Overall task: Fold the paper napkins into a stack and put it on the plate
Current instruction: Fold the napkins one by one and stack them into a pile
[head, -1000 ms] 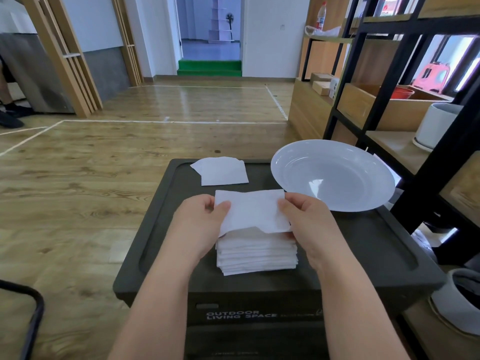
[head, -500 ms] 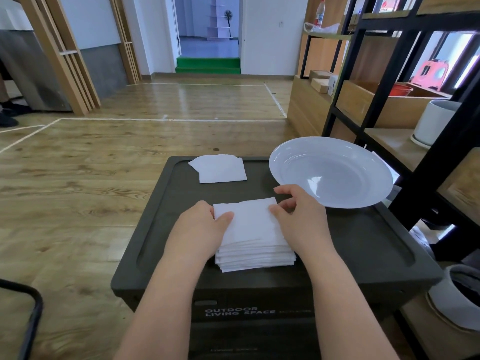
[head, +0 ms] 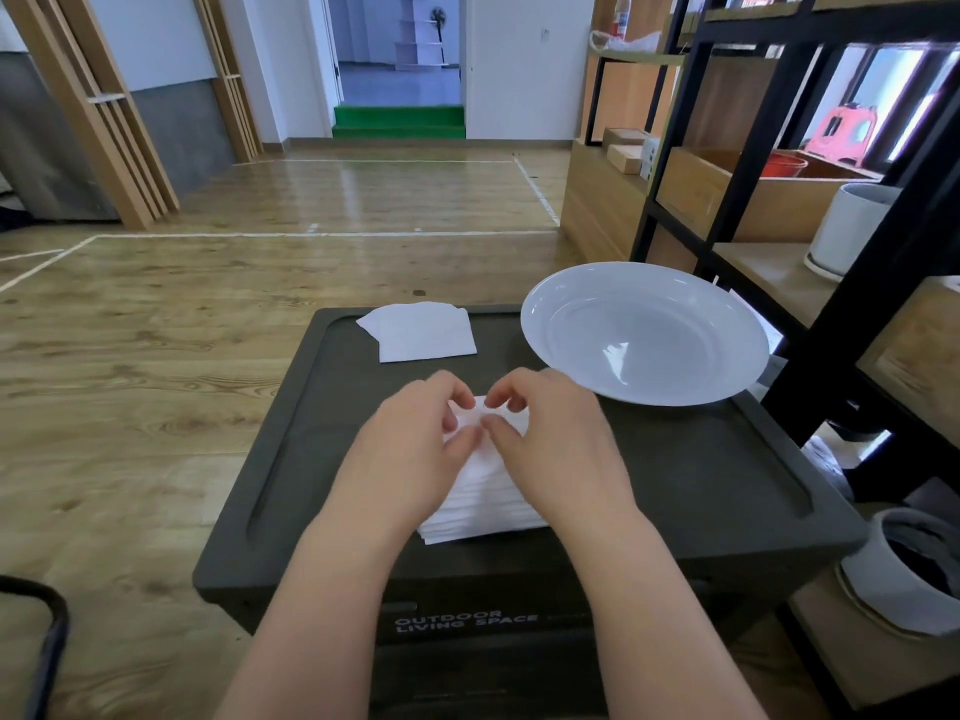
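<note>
A dark box lid point(head: 675, 475) serves as the work surface, with a raised rim all round and a long slot groove near its left and right sides. The stack of napkins point(head: 483, 504) sits at the near middle of the lid, its near edge close to the front rim; bare lid lies open to its left and right. The stack's long axis appears to run near to far, though the hands cover much of its top.

The left hand point(head: 410, 449) and right hand point(head: 550, 449) meet over the far end of the stack, fingers curled, each pinching the top napkin point(head: 475, 418) between thumb and forefinger; the paper is bunched and creased between the fingertips.

The white plate point(head: 561, 324) stands at the far right of the lid, its right rim hanging past the lid's edge toward the black shelf frame point(head: 748, 148), which crowds that side. A few loose napkins point(head: 423, 335) lie flat at the far middle, just left of the plate and apart from the stack, their far edge at the lid's far rim. Left of the lid is open wooden floor point(head: 156, 356)
</note>
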The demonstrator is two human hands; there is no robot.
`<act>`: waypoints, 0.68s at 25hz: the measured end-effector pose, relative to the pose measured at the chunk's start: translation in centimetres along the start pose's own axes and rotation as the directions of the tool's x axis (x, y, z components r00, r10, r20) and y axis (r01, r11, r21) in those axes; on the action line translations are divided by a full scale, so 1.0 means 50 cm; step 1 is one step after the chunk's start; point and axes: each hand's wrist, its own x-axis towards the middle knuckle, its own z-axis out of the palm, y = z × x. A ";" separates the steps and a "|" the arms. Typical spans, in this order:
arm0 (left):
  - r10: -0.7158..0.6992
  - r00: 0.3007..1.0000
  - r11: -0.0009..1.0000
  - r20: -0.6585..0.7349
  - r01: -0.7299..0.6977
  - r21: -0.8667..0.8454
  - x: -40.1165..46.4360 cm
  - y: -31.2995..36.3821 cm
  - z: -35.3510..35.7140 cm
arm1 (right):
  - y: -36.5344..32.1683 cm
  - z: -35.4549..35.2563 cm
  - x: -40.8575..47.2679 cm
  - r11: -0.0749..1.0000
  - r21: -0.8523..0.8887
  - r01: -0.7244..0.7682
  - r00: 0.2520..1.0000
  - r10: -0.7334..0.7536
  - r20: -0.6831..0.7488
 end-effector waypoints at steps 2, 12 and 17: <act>-0.015 0.990 0.999 0.140 0.008 0.045 -0.005 -0.014 0.008 | 0.009 0.011 -0.003 0.994 -0.045 -0.095 0.986 0.100 0.134; -0.027 0.886 0.993 0.463 0.075 -0.086 0.025 -0.046 -0.037 | 0.048 -0.004 0.012 0.970 0.058 -0.236 0.908 0.199 0.368; -0.084 0.994 0.993 0.068 0.078 0.091 0.196 -0.116 -0.043 | 0.070 -0.037 0.029 0.874 0.357 -0.331 0.944 0.303 0.132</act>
